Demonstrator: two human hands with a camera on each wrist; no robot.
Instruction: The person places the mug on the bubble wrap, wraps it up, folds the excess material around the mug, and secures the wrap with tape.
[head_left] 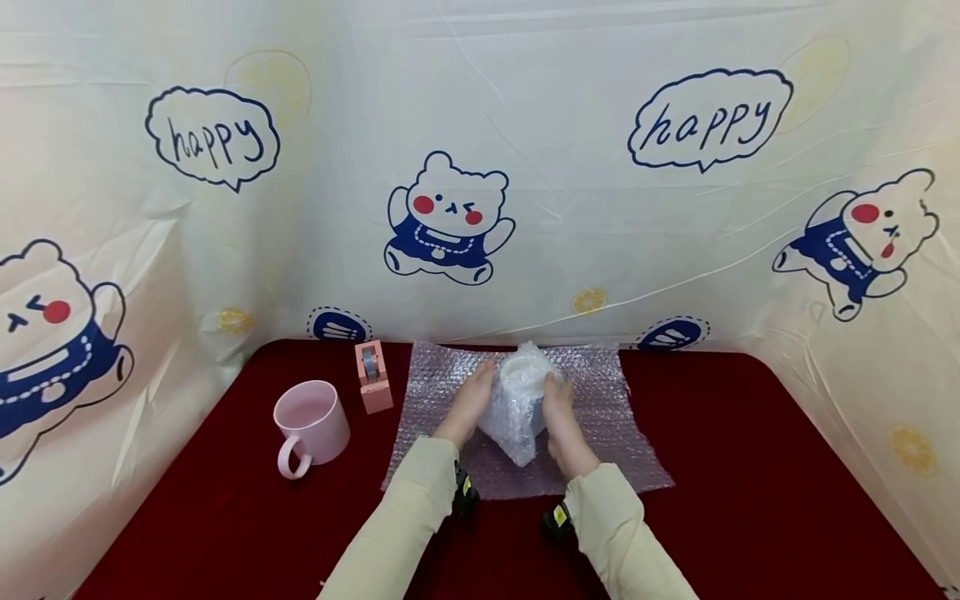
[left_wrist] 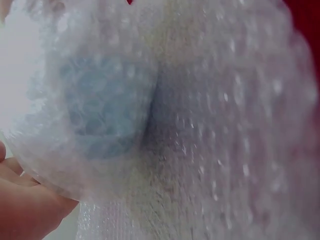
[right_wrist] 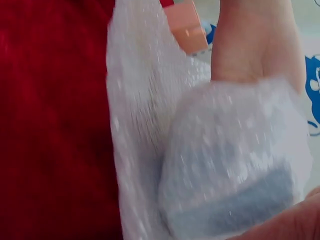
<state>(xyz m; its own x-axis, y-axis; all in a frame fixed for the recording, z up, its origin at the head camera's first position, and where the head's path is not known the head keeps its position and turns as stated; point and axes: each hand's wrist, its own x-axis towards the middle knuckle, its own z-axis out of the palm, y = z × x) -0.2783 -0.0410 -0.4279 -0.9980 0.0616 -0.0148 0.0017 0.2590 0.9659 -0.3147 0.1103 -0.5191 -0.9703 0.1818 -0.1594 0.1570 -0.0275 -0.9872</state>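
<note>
Both hands cup a bundle (head_left: 517, 404) wrapped in bubble wrap at the middle of a bubble-wrap sheet (head_left: 600, 433) on the red table (head_left: 750, 467). The left hand (head_left: 468, 404) presses its side at 9 o'clock and the right hand (head_left: 561, 421) at 3 o'clock, fingers laid along the wrap more than curled round it. The wrist views show a pale blue shape under the film, blurred, so what it is cannot be told; by its rounded bulk I judge it a rigid, possibly breakable thing of modest weight. The wrap is soft, springy and slick, so it will likely slide and spring open unless pinned. The safest hold seems to be on the two flanks, palms flat as now, with the loose tail at 6 o'clock tucked under. A pink mug (head_left: 311, 427) stands well apart at 9 o'clock, and a pink tape dispenser (head_left: 372, 377) stands near the sheet's far-left corner at about 10 o'clock. The printed backdrop (head_left: 465, 225) rises just behind the sheet at 12 o'clock, leaving little room there; open table lies toward 3 and 6 o'clock.
</note>
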